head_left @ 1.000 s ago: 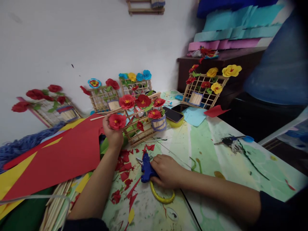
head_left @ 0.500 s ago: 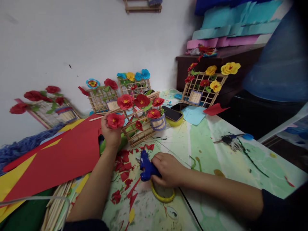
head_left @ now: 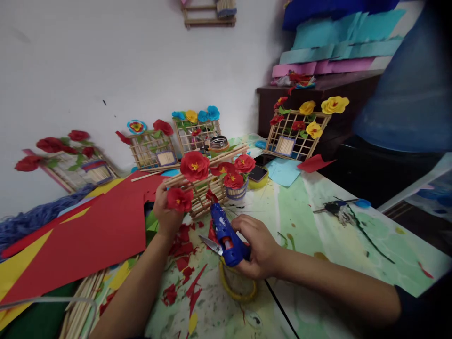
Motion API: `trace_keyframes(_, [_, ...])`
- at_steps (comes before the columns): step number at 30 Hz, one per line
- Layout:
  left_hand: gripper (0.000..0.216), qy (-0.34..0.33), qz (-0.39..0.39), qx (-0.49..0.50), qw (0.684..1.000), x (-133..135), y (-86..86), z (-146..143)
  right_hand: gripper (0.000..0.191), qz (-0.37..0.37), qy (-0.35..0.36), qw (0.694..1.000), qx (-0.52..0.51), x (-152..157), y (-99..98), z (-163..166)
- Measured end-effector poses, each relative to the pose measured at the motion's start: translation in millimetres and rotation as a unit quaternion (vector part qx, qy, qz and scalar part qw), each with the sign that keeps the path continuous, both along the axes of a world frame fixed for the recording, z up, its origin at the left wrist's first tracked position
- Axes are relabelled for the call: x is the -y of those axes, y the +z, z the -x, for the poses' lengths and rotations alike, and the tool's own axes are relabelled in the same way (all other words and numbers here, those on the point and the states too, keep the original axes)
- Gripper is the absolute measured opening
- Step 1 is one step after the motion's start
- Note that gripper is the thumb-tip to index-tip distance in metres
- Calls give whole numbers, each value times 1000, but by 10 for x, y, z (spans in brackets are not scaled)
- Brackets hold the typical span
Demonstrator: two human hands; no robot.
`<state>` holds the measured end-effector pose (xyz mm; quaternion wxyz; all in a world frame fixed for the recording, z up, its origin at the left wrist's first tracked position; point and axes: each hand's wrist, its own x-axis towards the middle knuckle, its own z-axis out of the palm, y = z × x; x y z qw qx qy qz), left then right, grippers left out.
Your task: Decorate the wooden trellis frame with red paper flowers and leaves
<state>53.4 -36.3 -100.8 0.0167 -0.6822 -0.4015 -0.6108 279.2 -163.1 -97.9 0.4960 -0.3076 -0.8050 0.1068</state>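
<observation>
My left hand (head_left: 165,214) is closed on a red paper flower (head_left: 179,199) with a yellow centre, held against the near edge of a wooden lattice frame (head_left: 201,195) that carries several more red flowers (head_left: 194,165) and a small stick pot (head_left: 236,190). My right hand (head_left: 257,247) grips a blue glue gun (head_left: 226,229), lifted off the table with its nozzle pointing up toward the frame and the held flower. Red paper scraps (head_left: 183,249) and small scissors (head_left: 211,243) lie under my hands.
A large red paper sheet (head_left: 88,230) and wooden sticks (head_left: 79,306) lie left. Finished flower frames (head_left: 151,146) lean on the wall; another frame (head_left: 296,134) stands at the right by a dark cabinet (head_left: 318,94). A yellow ring (head_left: 240,289), phone (head_left: 257,173) and keys (head_left: 339,207) sit on the table.
My right hand lifted the glue gun off the table and aimed it up at the frame. My left hand lowered the flower slightly, and the lattice frame tilted flatter.
</observation>
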Motion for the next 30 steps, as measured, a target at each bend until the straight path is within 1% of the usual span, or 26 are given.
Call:
trace_keyframes(3, [18, -53, -80, -40, 995, 88, 18, -27, 24, -2, 12, 1000, -10, 9, 22, -4])
trace_keyframes(6, [28, -106, -165, -19, 980, 113, 29, -70, 24, -14, 24, 1000, -7, 9, 32, -2])
trace_keyframes(8, [33, -127, -185, 0, 975, 113, 33, -98, 25, -21, 26, 999, -6, 2, 30, 0])
trace_keyframes(10, [36, -142, -183, -7, 973, 114, 34, -114, 26, -26, 26, 999, -9, -10, 18, -1])
trace_keyframes(13, [37, -146, -179, -27, 973, 128, 33, -111, 28, -29, 30, 999, -13, -30, -12, -9])
trace_keyframes(16, [34, -122, -153, -54, 979, 144, 36, -88, 29, -28, 33, 999, -13, -45, -39, -19])
trace_keyframes(20, [20, -90, -113, -83, 986, 134, 39, -41, 29, -46, 28, 998, -25, -48, -34, -29])
trace_keyframes(25, [13, -89, -108, -62, 988, 98, 8, 1, 26, -27, 32, 998, -41, -63, 4, -22])
trace_keyframes(28, [22, -104, -119, -26, 987, 90, -1, -38, 24, -26, 53, 998, -30, -87, -1, -12])
trace_keyframes(30, [32, -130, -128, 25, 983, 88, -2, -92, 25, -30, 58, 998, -17, -99, -14, -9])
